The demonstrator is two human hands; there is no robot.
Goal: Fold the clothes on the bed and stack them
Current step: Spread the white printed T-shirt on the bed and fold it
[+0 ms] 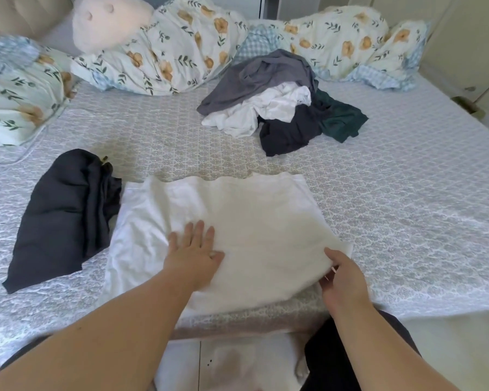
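White garment [237, 221] spread flat; unfolded clothes pile [283, 108] beyond.

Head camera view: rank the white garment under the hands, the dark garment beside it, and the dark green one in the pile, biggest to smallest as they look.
1. White garment, under the left hand and right hand.
2. Dark garment.
3. Dark green garment, though it is farther away and partly buried in the pile, so its real size is unsure.

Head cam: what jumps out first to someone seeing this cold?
The white garment spread flat at the near edge of the bed, with the left hand pressing flat on it and the right hand pinching its near right edge. Next, the unfolded pile of clothes farther back, grey, white, navy and dark green. A dark navy garment lies left of the white one.
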